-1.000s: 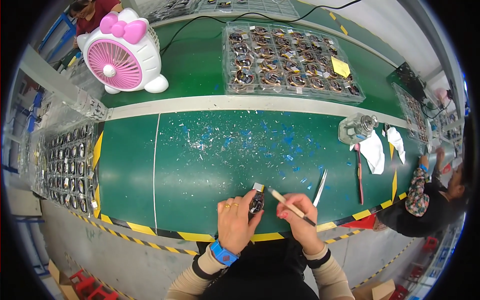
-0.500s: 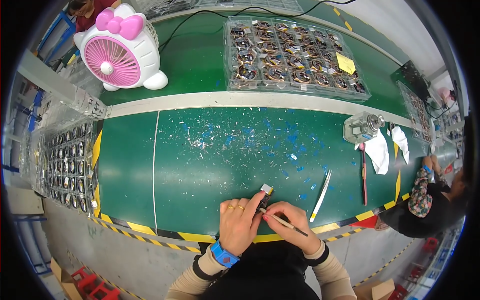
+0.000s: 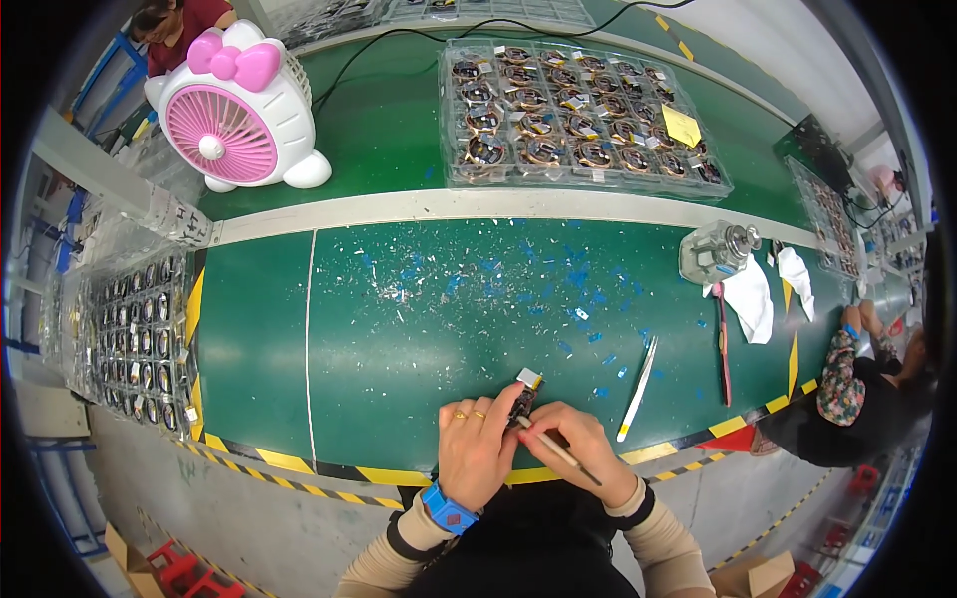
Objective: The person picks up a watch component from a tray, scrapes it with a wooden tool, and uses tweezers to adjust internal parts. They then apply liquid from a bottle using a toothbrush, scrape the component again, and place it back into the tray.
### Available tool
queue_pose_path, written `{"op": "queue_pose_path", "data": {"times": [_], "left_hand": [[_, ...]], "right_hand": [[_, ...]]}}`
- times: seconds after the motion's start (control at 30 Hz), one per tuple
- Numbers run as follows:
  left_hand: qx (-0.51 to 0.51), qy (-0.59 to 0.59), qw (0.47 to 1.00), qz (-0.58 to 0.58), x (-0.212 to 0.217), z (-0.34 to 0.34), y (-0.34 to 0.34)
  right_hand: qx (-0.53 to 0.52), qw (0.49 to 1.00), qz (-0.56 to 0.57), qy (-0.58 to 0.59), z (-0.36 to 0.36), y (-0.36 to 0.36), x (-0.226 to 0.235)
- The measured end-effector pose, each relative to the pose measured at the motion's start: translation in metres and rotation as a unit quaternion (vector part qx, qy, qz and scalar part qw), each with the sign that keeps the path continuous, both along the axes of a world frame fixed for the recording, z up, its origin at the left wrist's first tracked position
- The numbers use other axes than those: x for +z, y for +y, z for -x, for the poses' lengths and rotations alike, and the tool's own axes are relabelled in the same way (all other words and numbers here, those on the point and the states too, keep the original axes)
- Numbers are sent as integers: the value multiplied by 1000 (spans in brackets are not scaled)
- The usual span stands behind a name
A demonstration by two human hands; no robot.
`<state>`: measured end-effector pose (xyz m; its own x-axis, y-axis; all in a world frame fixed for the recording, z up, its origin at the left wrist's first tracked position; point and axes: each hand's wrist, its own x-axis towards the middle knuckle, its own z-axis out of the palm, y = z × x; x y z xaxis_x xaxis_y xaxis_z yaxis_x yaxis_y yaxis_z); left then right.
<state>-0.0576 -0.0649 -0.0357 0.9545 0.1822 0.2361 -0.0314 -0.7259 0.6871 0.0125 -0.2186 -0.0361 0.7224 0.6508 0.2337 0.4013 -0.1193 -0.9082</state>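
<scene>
Close to the table's front edge, my left hand (image 3: 473, 444) pinches a small dark circuit assembly (image 3: 521, 402). A silver-white flat piece (image 3: 529, 378) with a yellow edge sticks out from its far end. My right hand (image 3: 578, 447) is closed on a thin beige stick tool (image 3: 560, 453) with a dark rear end. The tool slants down from the assembly toward my right wrist, its front end at or against the assembly's near side. Fingers partly cover that contact. White-handled tweezers (image 3: 638, 389) lie right of my right hand.
White and blue scraps (image 3: 478, 279) litter the green table (image 3: 399, 339). Rightward stand a glass jar (image 3: 713, 254), a red-handled brush-like tool (image 3: 724, 349) and white cloths (image 3: 753, 304). Part trays (image 3: 588, 179) lie behind, others (image 3: 140, 329) leftward. A pink-white fan (image 3: 224, 130) stands far left. Co-workers sit nearby.
The rear end of the stick tool has swung slightly nearer to me and left, with my right hand turning a little. My left hand keeps its hold. The whole view has shifted slightly.
</scene>
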Motion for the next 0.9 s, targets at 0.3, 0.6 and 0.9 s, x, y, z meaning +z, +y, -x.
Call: {"op": "queue_pose_path", "data": {"times": [0.3,0.6,0.9], "left_hand": [[-2,0,1000,-6,-3,1,0],[0,-1,1000,-22,-2,1,0],[-1,-1,1000,-7,-1,2,-1]], "right_hand": [[-23,997,24,65,4,-1,-4],[-6,998,0,62,2,1,-1],[19,999,-2,47,2,0,-2]]}}
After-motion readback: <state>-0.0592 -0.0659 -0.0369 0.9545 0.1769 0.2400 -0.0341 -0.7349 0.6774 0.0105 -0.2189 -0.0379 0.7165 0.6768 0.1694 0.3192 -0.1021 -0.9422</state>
